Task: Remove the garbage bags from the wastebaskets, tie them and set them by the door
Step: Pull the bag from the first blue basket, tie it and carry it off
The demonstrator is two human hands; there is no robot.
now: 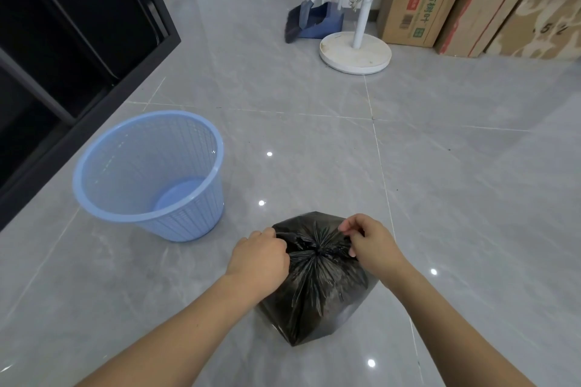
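A full black garbage bag (317, 289) sits on the grey tiled floor in front of me, its top gathered into a tight bunch at the middle. My left hand (262, 258) grips the bag's plastic on the left of the bunch. My right hand (367, 240) pinches the plastic on the right of it. A light blue mesh wastebasket (151, 176) stands upright to the left of the bag, with no bag inside.
A black cabinet (78, 34) runs along the left. At the back stand a blue dustpan with a broom (314, 20), a white stand with a round base (355, 53) and cardboard boxes (418, 6). Open floor lies between.
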